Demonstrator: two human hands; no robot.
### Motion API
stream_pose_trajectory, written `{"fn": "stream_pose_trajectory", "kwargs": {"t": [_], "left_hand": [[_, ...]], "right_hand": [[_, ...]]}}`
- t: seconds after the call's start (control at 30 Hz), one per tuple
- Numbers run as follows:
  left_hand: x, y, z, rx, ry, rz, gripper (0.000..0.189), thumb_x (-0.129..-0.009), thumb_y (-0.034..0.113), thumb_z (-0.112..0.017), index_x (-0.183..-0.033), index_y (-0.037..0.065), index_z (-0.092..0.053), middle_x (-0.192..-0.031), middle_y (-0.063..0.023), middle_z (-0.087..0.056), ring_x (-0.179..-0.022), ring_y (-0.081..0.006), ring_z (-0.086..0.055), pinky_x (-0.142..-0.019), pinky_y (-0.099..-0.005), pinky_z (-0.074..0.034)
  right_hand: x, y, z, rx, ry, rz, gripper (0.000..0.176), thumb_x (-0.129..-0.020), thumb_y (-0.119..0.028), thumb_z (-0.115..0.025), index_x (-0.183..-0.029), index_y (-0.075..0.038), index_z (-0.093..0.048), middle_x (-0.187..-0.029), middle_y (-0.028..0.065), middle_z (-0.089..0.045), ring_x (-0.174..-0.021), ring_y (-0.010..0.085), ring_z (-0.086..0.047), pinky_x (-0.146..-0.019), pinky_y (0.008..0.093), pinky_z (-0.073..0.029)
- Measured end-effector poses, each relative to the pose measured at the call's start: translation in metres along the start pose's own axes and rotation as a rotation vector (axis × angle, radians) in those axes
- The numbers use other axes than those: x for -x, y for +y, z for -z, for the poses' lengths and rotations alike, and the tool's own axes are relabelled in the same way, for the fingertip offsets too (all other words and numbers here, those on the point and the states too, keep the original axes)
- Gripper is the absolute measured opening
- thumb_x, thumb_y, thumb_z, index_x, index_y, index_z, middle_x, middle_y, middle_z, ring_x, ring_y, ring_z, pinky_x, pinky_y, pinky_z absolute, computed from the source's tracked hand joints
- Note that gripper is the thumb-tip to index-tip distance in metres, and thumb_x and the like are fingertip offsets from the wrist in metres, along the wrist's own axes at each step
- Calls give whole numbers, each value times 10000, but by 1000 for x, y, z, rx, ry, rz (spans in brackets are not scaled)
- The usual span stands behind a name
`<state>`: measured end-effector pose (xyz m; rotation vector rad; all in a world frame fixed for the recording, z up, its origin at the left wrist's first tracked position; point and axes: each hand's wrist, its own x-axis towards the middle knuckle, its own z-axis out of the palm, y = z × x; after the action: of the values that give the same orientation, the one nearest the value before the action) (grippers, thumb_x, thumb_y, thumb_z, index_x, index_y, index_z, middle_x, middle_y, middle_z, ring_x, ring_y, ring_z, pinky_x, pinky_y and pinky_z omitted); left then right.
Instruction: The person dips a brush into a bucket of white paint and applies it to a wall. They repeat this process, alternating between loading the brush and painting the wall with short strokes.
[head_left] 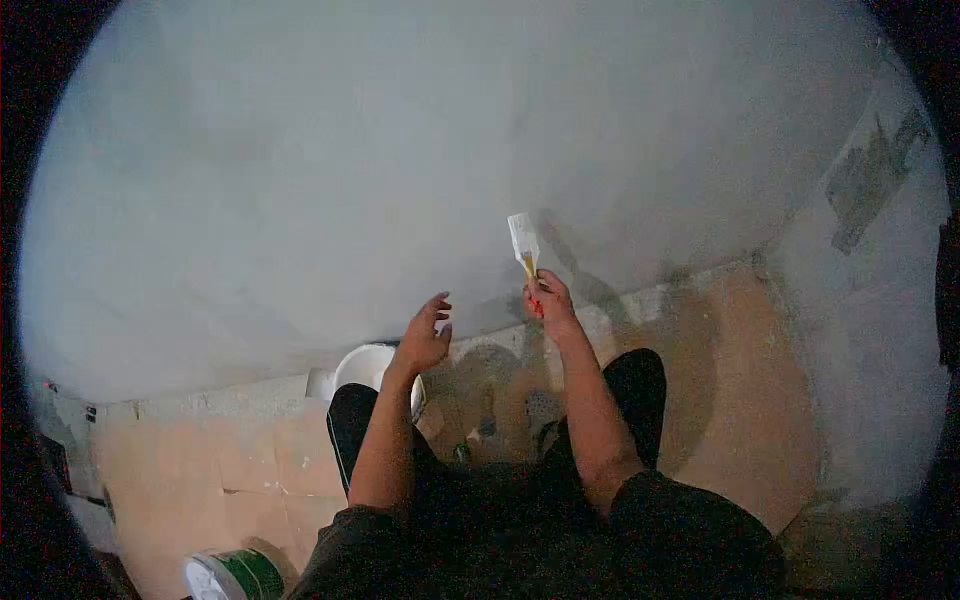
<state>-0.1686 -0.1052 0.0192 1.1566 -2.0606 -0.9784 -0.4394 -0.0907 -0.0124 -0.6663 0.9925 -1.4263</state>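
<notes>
My right hand (552,303) is closed around the handle of a paintbrush (523,238), held with its white-coated bristles pointing up in front of the wall (350,180). The handle shows yellowish near the bristles and red at its lower end. My left hand (428,335) hangs in the air with fingers apart and nothing in it. Below and beside it stands a white bucket (365,367), partly hidden by my left forearm and knee.
A green and white paint bucket (245,575) stands on the tan floor (180,480) at the lower left. A side wall (880,330) with a dark grey patch (868,185) rises at the right. Dark items lie along the far left edge.
</notes>
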Motion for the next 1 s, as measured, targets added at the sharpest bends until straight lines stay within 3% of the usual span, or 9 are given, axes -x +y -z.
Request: {"fn": "stream_pose_trajectory", "kwargs": {"t": [0.03,0.13,0.27,0.33,0.57,0.63,0.7,0.83,1.0], "left_hand": [[-6,12,-14,-10,1,-13,605,-828,-31,-553,-1388,98,-362,-1216,-143,-556,-1073,-253,-579,-794,-358,-531],[-11,39,-18,5,-85,-32,575,-845,-29,-532,-1384,100,-378,-1236,-138,-554,-1099,-247,-573,-854,-365,-497],[-12,58,-9,132,-43,-123,550,-850,-41,-523,-1369,97,-406,-1245,-127,-560,-1134,-246,-561,-872,-360,-486],[-12,83,4,121,8,-167,540,-854,-38,-523,-1366,92,-411,-1246,-125,-564,-1134,-243,-561,-878,-361,-483],[3,149,21,199,149,-279,460,-878,31,-544,-1327,81,-463,-1216,-135,-591,-1146,-242,-560,-903,-363,-470],[7,156,25,165,128,-277,465,-871,26,-548,-1325,74,-462,-1213,-136,-592,-1139,-244,-566,-900,-361,-472],[5,155,30,169,111,-281,468,-865,19,-553,-1321,67,-462,-1208,-140,-593,-1134,-244,-570,-897,-361,-473],[3,151,32,147,93,-252,474,-858,11,-560,-1319,65,-464,-1208,-140,-595,-1134,-240,-571,-895,-356,-475],[3,154,43,186,79,-235,467,-861,19,-564,-1316,73,-471,-1213,-133,-595,-1132,-236,-571,-901,-353,-473]], "right_hand": [[-7,-17,10,-7,-3,15,168,-911,-142,-597,-1044,-66,-528,-739,21,-528,-563,94,-467,-454,217,-328],[-37,-36,7,768,267,696,257,-871,-110,-621,-1093,-29,-521,-726,28,-564,-582,129,-523,-542,286,-423],[25,-138,-62,794,344,569,259,-853,-113,-624,-1069,-18,-517,-769,177,-604,-652,293,-611,-633,364,-485],[22,-157,-77,836,421,883,218,-866,-94,-596,-1058,-21,-522,-805,217,-616,-732,365,-637,-644,407,-490],[-6,-158,-108,1144,509,1089,291,-895,-89,-543,-1172,-4,-516,-802,229,-618,-738,396,-628,-636,460,-496],[-14,-141,-109,1233,534,1037,325,-906,-89,-517,-1218,0,-501,-757,229,-601,-717,391,-622,-618,482,-495],[-16,-124,-110,1272,515,683,285,-898,-77,-507,-1165,15,-541,-781,233,-623,-723,426,-609,-639,515,-475],[-14,-92,-79,1322,399,710,282,-874,-72,-530,-1142,14,-521,-761,261,-608,-691,417,-621,-596,494,-499],[2,-137,-84,1445,401,520,151,-744,-88,-626,-866,1,-623,-862,214,-643,-836,401,-625,-716,509,-484]]}}
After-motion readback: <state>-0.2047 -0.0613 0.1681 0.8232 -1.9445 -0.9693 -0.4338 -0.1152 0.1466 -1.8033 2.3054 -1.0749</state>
